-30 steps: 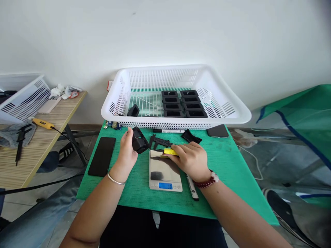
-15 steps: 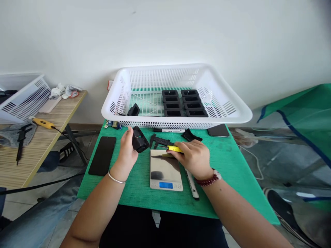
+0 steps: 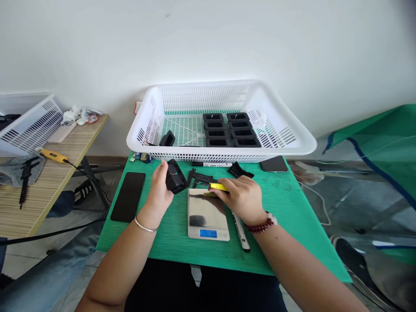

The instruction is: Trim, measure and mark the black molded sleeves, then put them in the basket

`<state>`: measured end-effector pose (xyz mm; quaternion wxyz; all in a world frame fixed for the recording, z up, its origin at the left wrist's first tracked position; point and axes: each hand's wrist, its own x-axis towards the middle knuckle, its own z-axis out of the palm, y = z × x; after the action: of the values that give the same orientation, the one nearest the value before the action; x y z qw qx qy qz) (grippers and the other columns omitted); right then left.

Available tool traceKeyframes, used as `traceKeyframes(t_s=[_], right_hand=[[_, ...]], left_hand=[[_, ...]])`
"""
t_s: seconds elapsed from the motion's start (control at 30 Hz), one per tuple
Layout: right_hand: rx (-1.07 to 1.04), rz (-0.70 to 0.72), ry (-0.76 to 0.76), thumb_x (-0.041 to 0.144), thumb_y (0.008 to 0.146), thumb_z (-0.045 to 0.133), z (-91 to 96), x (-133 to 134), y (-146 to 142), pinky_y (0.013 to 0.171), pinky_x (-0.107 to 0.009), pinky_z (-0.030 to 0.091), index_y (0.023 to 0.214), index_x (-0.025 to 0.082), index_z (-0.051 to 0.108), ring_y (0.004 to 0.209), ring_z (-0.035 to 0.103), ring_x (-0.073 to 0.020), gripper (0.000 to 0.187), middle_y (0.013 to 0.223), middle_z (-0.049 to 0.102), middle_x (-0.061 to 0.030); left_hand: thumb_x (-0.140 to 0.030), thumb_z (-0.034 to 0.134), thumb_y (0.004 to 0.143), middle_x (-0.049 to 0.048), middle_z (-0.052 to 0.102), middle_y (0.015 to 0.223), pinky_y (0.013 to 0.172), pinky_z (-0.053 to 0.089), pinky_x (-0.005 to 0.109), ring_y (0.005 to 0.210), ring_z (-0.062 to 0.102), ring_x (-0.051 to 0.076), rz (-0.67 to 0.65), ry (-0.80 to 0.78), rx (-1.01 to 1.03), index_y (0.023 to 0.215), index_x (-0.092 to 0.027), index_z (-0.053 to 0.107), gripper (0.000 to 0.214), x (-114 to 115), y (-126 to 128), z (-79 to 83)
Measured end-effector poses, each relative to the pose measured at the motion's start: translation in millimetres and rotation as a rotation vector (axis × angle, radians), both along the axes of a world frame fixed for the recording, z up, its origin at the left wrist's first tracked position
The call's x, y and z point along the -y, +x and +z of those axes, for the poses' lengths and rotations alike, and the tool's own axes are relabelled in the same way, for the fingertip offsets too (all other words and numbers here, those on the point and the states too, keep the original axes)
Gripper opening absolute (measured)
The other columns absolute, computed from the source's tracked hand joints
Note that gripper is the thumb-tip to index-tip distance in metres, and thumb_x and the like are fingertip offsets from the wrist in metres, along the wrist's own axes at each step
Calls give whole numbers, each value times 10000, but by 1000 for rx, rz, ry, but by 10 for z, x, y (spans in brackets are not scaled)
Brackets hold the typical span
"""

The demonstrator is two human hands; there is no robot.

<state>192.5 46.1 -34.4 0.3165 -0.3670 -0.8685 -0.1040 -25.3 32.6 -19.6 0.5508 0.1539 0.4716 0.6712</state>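
My left hand point(image 3: 159, 186) grips a black hollow rectangular part point(image 3: 176, 177) and holds it up, tilted, left of the scale. In my right hand point(image 3: 243, 195) is a yellow-handled tool point(image 3: 218, 186) with a thin tip pointing left; my fingers hide much of its handle. The tool is above the far edge of the digital scale point(image 3: 208, 219), apart from the black part. A black caliper point(image 3: 203, 177) lies just behind the scale. Beside the scale, partly under my right hand, lies a white marker point(image 3: 241, 234).
A white plastic basket point(image 3: 221, 151) stands at the back with several black frames point(image 3: 217, 133) inside. A black phone point(image 3: 128, 197) lies at left, a dark flat device point(image 3: 274, 164) at right. Another marker point(image 3: 212, 164) and a curved black piece point(image 3: 239, 170) lie before the basket.
The black part in my left hand has turned slightly, showing more of its opening. My right hand and the yellow-handled tool stay nearly in place.
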Motion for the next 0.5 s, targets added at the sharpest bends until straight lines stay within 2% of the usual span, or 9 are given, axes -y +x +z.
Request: traceKeyframes(t_s=[0.17, 0.3, 0.5], right_hand=[[55, 46, -13, 447, 932, 495, -9, 20, 2, 560, -283, 268, 733, 164, 633, 476, 470, -100, 372, 548, 615, 0], [23, -31, -22, 473, 917, 512, -3, 11, 6, 560, -281, 272, 725, 160, 645, 471, 449, -103, 390, 526, 600, -2], [9, 32, -17, 502, 914, 499, -10, -23, 19, 542, -281, 261, 708, 151, 653, 451, 423, -105, 435, 515, 601, -14]], left_hand=[[-513, 700, 729, 3, 575, 728, 539, 475, 242, 621, 559, 134, -2, 11, 13, 807, -205, 599, 334, 6, -6, 2], [-513, 688, 740, 3, 572, 719, 525, 461, 236, 607, 556, 132, -29, 20, 16, 816, -204, 604, 329, 8, -13, 1], [-524, 694, 731, -6, 541, 697, 513, 461, 240, 596, 540, 129, -58, -4, 10, 786, -203, 583, 344, 33, 9, 41]])
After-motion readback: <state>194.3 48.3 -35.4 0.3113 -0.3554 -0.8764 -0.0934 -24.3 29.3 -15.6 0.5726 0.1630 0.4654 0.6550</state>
